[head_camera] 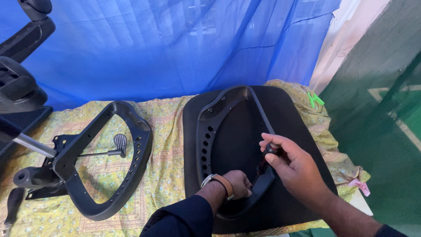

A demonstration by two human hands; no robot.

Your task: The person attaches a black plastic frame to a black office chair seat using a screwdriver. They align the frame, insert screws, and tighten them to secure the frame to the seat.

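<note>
Head view: right hand (294,166), screwdriver (265,159) at frame (209,127) edge.

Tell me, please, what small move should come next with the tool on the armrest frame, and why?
Probably keep turning the screwdriver in place: the right hand grips its handle with the tip down at the armrest frame, which the left hand steadies on the seat cushion.
</note>
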